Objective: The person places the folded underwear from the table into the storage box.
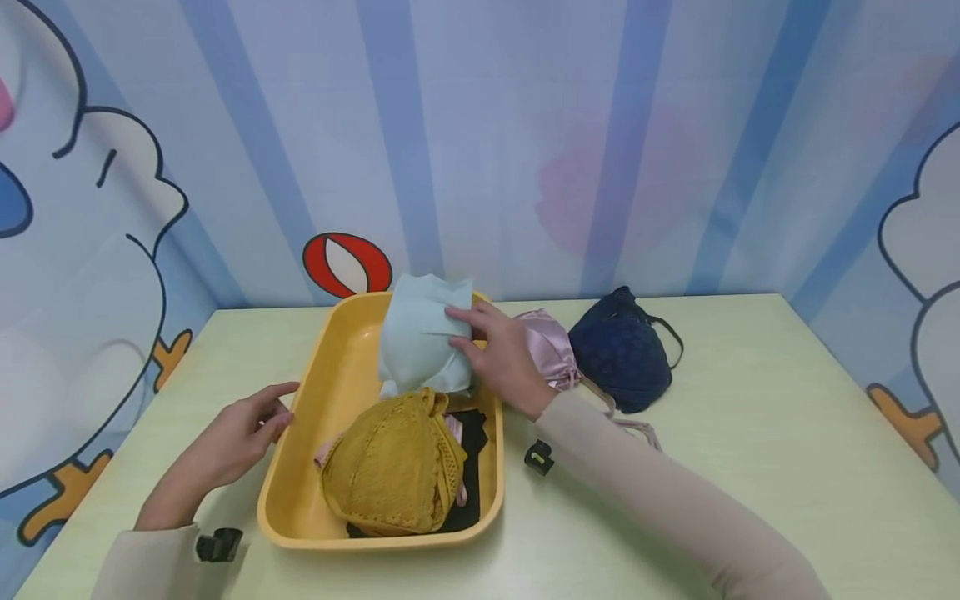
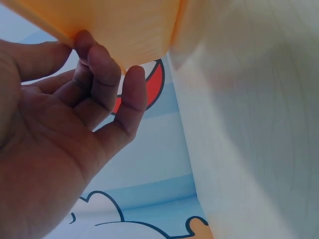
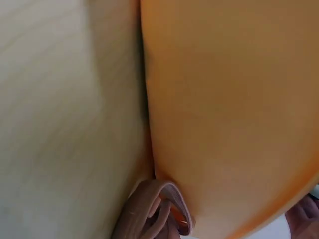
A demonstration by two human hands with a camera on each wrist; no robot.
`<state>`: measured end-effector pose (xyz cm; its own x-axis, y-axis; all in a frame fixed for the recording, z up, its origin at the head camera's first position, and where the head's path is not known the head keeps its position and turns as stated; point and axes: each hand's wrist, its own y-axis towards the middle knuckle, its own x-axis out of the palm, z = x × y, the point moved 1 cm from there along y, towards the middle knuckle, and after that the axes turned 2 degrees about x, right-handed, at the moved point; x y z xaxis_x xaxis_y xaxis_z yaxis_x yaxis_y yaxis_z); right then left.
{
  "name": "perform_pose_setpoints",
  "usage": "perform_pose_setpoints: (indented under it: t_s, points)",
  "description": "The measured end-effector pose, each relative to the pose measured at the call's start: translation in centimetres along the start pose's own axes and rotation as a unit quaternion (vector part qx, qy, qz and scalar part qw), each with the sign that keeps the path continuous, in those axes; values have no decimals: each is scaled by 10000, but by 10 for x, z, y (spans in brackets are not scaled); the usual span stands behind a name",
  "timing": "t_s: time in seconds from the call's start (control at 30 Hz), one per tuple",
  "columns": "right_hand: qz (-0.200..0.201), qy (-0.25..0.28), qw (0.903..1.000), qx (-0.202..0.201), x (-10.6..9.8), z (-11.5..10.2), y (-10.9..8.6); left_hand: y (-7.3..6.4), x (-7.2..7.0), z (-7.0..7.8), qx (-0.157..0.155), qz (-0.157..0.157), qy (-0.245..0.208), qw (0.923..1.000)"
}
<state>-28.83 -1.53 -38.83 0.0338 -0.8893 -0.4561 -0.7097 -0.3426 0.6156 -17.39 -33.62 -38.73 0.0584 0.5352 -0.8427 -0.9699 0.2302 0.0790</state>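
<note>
My left hand [image 1: 243, 433] is at the left rim of the yellow tray [image 1: 273, 508]. In the left wrist view its thumb and curled fingertips [image 2: 83, 39] pinch that rim. My right hand [image 1: 502, 354] reaches over the tray's right rim and holds the right edge of a light blue bra [image 1: 420, 333] between thumb and fingers. That bra stands at the tray's far end. A mustard lace bra [image 1: 390, 467], folded cup outward, lies in the near half, over black fabric [image 1: 468, 492]. The right wrist view mostly shows the tray's outer wall [image 3: 224, 99].
Right of the tray lie a pink satin bra [image 1: 547, 342] and a navy bra [image 1: 622, 354] with a loose strap. Beige straps [image 1: 641, 429] trail on the pale table [image 1: 750, 433]. A printed blue curtain [image 1: 495, 150] stands behind the table.
</note>
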Motion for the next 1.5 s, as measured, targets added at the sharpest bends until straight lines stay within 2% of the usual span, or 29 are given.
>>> perform_pose_setpoints:
  t_s: [0.13, 0.27, 0.43, 0.57, 0.77, 0.97, 1.13, 1.37, 1.5]
  points:
    - [-604, -532, 9958, 445, 3, 1, -1, 1, 0, 2, -2, 11, 7, 10000]
    - [-1338, -919, 9828, 883, 5, 1, 0, 2, 1, 3, -13, -1, 1, 10000]
    - [-2014, -1193, 9680, 906, 4, -2, 3, 2, 2, 4, -19, -30, -17, 10000]
    - [-2318, -1489, 9573, 874, 4, -4, 6, 1, 3, 3, -47, -47, -38, 10000]
    - [-2306, -1664, 9499, 1301, 1, -7, 9, 2, 5, 4, -107, -82, -72, 9999]
    - [-1988, -1376, 9604, 1382, -12, -6, 11, 2, 5, 4, -106, -78, -30, 9999]
    - [-1741, -1266, 9665, 1399, -31, -2, 10, 1, 3, 4, -64, -75, 7, 10000]
    - [-1542, -1215, 9658, 1696, -64, 16, 9, 2, 1, 2, -69, -75, -27, 9999]
    - [-1414, -1368, 9649, 1742, -88, 26, 5, 2, 1, 3, -139, -100, -16, 9999]
